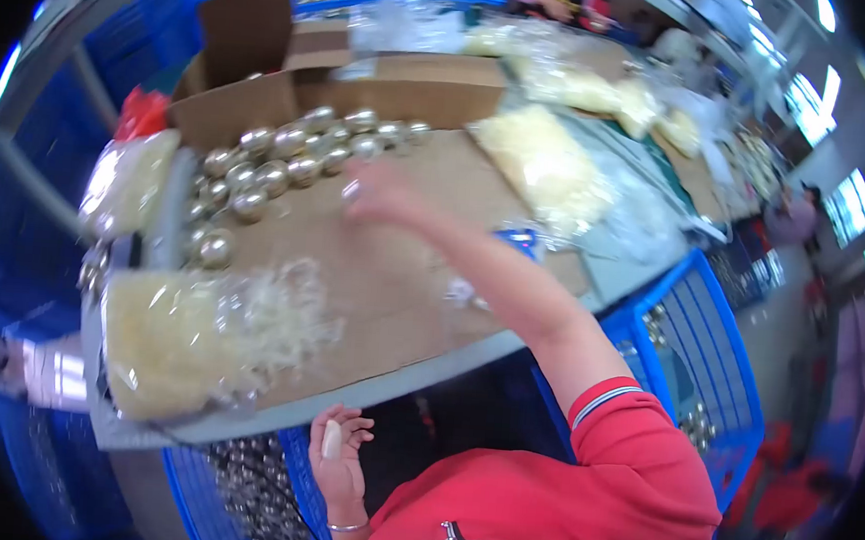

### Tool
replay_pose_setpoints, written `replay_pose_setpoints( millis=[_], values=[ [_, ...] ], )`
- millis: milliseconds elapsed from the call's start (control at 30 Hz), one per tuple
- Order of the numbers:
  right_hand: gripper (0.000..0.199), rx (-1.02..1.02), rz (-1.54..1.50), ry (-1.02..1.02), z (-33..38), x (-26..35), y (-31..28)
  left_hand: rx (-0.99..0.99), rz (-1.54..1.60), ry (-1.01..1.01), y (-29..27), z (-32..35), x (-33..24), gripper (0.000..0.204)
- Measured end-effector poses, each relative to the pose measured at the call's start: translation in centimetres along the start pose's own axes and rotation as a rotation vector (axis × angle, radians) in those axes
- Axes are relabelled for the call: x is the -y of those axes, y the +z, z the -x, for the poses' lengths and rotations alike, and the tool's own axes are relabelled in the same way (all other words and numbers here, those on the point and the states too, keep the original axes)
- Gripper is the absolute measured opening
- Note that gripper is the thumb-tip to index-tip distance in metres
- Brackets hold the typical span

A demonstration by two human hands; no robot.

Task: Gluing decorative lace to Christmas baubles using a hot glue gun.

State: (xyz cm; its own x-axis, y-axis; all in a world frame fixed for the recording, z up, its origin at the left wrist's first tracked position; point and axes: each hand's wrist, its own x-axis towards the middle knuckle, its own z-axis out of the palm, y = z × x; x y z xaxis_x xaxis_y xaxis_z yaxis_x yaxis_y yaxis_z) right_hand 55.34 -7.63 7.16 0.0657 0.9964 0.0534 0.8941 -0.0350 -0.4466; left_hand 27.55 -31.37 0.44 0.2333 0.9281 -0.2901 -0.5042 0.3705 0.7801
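Observation:
My right hand [385, 199] reaches over the cardboard-covered table, smeared by motion. Its fingers look closed around a shiny silver ball [351, 190], which shows at the fingertips. A cluster of similar silver balls [271, 178] lies just left of and beyond it. My left hand [339, 459] is low, off the table's front edge, palm up with fingers apart and loosely bent. A small white piece [331, 441] lies along its thumb side; whether it is a wrap or a loose piece I cannot make out. Near this hand, an opened clear bag [172, 342] spills pale translucent pieces [288, 325].
An open cardboard box [396, 75] stands behind the balls. Another bag of pale pieces [545, 168] lies to the right. Blue crates [704, 329] stand at the table's right and below its front [181, 488], holding silver balls. Other people work farther back.

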Motion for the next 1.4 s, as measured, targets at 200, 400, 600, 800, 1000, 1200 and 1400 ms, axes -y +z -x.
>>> replay_pose_setpoints(
  millis=[200,400,600,800,1000,1200,1400],
  values=[
    [0.051,0.279,-0.001,-0.498,19.4,8.1,0.0,0.213,0.233,-0.001,5.1,-0.9,-1.2,0.057],
    [0.063,0.167,-0.530,-0.420,26.2,4.8,1.9,0.063,0.391,-0.404,5.0,-1.4,2.3,0.040],
    [0.054,0.171,-1.142,0.133,29.6,1.2,2.2,0.189,0.713,-0.341,6.5,-1.6,4.1,0.041],
    [0.029,0.190,-1.453,0.288,30.3,0.9,2.5,0.091,0.655,-0.300,6.1,-0.9,4.1,0.039],
    [0.007,-0.012,-1.292,0.224,29.4,1.4,0.8,0.112,0.715,-0.352,6.2,-0.6,4.2,0.035],
    [0.005,-0.019,-0.938,-0.030,26.2,2.7,-2.1,0.241,0.557,-0.589,5.8,0.1,4.9,0.040],
    [0.004,-0.040,-0.798,-0.182,25.8,2.3,-2.0,0.352,0.405,-0.586,6.2,1.2,4.6,0.044]
  ],
)
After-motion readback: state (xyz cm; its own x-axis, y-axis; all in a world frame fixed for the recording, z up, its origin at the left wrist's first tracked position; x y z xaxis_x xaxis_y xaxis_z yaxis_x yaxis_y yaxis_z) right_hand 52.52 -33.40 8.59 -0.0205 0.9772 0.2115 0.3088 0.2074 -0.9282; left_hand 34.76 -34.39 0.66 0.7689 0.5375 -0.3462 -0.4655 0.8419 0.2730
